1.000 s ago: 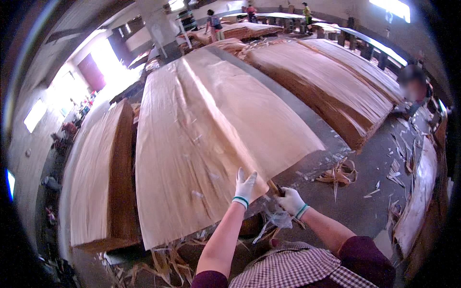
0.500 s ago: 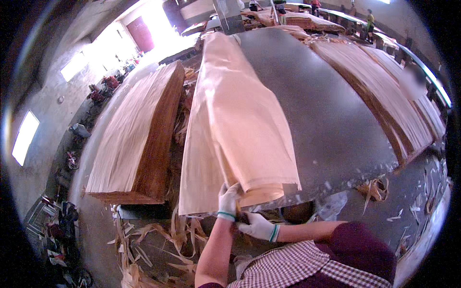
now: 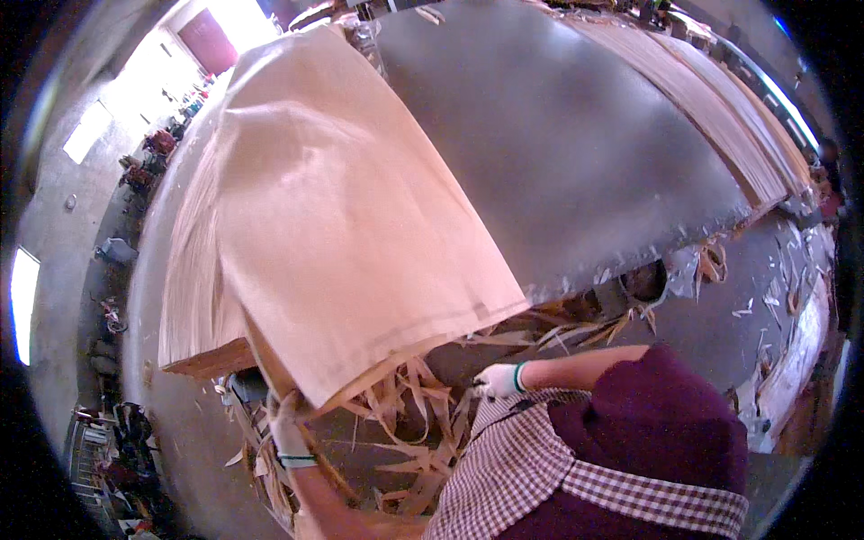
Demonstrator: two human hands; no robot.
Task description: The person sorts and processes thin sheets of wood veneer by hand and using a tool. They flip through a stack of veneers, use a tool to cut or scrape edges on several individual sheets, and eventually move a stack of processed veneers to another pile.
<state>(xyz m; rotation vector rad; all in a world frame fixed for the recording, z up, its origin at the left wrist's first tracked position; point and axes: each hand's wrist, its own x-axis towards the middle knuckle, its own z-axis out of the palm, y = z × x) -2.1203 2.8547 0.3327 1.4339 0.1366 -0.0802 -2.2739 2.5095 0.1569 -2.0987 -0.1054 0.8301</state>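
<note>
A large, thin, pale wood veneer sheet [image 3: 333, 225] lies folded or curled over, slanting across the left stack of veneer [image 3: 193, 297] and overhanging the near table edge. My left hand [image 3: 286, 430], in a white glove with a green cuff, is closed at the sheet's near left corner; motion blurs its fingers somewhat. Away from the sheet, my right hand [image 3: 498, 380], also gloved, is held close to my checked apron [image 3: 517, 441]. Its fingers are curled in around something dark that I cannot make out.
A smooth grey tabletop [image 3: 576, 153] extends to the right of the sheet. Further right stand more veneer stacks [image 3: 693, 99]. Torn veneer strips [image 3: 414, 405] litter the floor below the near edge, with paler scraps [image 3: 783, 297] at far right. Assorted items line the left wall.
My left hand has moved left and down, drawing the veneer sheet over the left stack. More of the grey tabletop shows. My right hand has come slightly right, apart from the left. The view has shifted.
</note>
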